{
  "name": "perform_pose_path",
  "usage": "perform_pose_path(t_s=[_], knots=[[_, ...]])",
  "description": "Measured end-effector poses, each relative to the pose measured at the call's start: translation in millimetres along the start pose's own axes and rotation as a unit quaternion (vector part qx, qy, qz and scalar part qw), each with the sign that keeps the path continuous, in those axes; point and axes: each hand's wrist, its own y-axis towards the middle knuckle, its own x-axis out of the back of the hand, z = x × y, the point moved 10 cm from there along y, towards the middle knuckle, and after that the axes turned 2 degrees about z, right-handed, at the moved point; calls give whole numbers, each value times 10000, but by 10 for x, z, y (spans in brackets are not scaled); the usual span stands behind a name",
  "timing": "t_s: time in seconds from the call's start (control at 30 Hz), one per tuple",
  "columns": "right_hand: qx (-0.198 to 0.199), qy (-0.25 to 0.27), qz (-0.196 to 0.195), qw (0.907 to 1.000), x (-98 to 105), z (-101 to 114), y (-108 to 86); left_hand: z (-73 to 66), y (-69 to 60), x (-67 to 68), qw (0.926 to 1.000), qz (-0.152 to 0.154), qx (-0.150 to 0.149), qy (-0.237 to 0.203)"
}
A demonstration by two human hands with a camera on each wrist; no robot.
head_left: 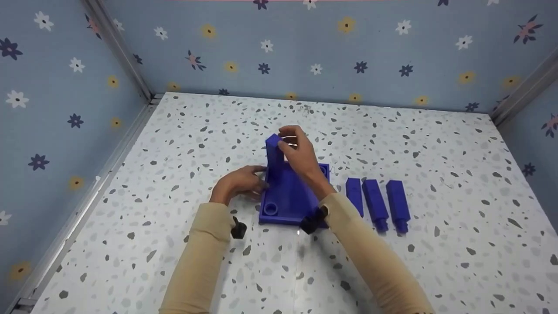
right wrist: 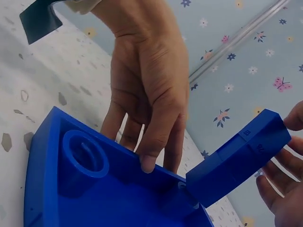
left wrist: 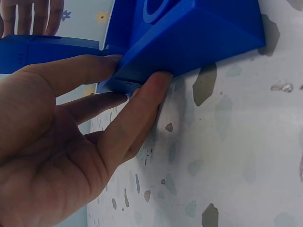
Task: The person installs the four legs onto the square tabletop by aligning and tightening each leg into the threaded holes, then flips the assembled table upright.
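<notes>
A blue square table leg (head_left: pixel 274 157) stands upright at the far left corner of a shallow blue tray-like tabletop (head_left: pixel 292 194). Its lower end meets the corner socket, as the right wrist view shows. My right hand (head_left: pixel 301 152) pinches the leg's top end with thumb and fingertips. At the tabletop's left side, my left hand (head_left: pixel 242 181) grips the side wall, thumb (right wrist: pixel 148 163) over the rim and the other fingers outside. A round threaded socket (right wrist: pixel 85 153) shows in the near left corner.
Right of the tabletop lie three more blue legs, one nearest it (head_left: pixel 354 195), one in the middle (head_left: pixel 375 200) and one farthest right (head_left: pixel 397 200). Threaded ends show on two. The speckled white table (head_left: pixel 174 144) meets flowered walls (head_left: pixel 296 48) at the back and sides.
</notes>
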Motion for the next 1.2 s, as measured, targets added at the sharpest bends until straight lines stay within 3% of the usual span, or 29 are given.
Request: perform_pose_path(t_s=[0.23,0.47,0.7,0.93,1.2], knots=[[-319,412,416,9978,-51,-45,44,3,-11,-16,9996,55,45,-279],[-623,769,867,9913,-154,-88,35,15,-16,-1,10000,-36,69,-38],[-636,973,798,9900,-146,-83,37,10,-16,18,9997,-97,63,202],[-447,961,657,9922,-115,-76,28,-3,12,-5,10000,16,-50,13],[-295,901,557,9939,-109,-90,13,-2,7,-2,9999,2,-49,122]])
